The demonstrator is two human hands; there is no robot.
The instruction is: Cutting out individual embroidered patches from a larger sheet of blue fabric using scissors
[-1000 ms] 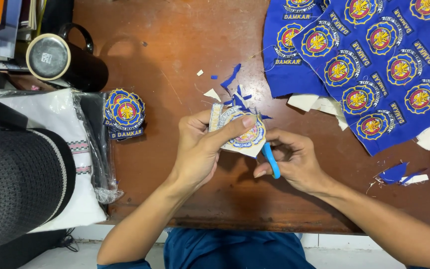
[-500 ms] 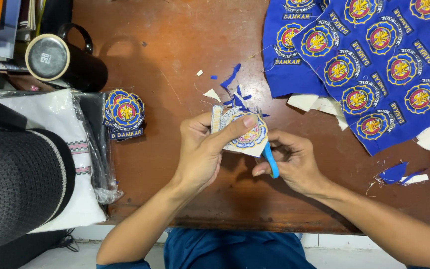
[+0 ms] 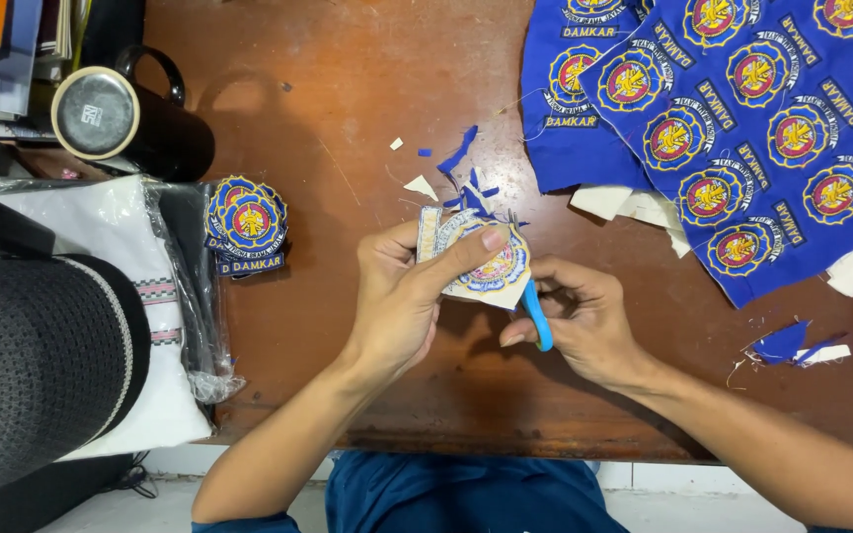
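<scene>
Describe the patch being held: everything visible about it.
The patch is a round embroidered badge, blue and yellow with a red and yellow centre, on white backing that shows as an untrimmed margin at its lower edge. It is held above the brown table, face up. The left hand pinches it, thumb across its face. The right hand holds blue-handled scissors at its right edge.

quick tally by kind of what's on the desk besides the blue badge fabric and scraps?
Badge being cut in left hand: 1
Scissors in right hand: 1
Cut-badge stack: 1
Black mug: 1
Black hat: 1
Total: 5
</scene>
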